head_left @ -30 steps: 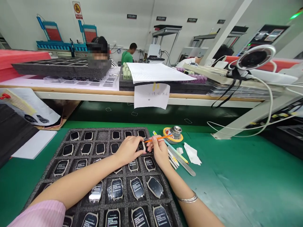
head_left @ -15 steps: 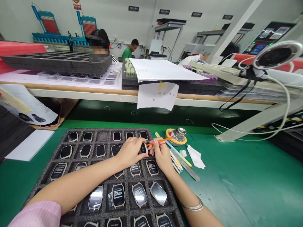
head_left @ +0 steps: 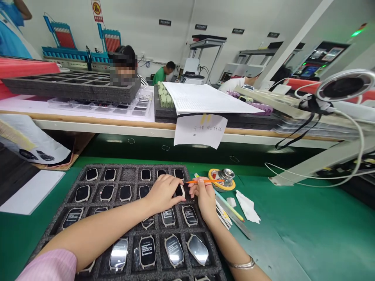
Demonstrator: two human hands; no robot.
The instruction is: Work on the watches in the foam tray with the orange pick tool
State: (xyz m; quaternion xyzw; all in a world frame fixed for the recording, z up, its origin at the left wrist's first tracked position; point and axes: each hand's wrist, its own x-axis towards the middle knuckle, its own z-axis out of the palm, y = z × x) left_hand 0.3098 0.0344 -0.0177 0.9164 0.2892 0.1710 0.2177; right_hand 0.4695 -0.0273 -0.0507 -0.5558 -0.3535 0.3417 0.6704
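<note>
My left hand is closed on a smartwatch body with a dark screen and a pale frame, gripping it between thumb and fingers over the tray's right side. Between the fingertips of my right hand is a thin orange stick, held nearly level. Its dark tip points left, close to the top of the watch; whether they touch I cannot tell. Beneath both forearms lies a dark foam tray with strapless watches in its compartments. Some screens, such as on this watch, show lines of text.
Right of the tray, a metal-topped bottle stands in a yellow tape roll. Several slim tools, including a metal blade, and a white tissue lie nearby. A shelf edge crosses ahead. People are beyond it.
My right hand has shifted slightly right, and the orange stick has turned from slanted to nearly level. The watch's screen looked lit before and now looks dark. My view has tipped upward a little.
</note>
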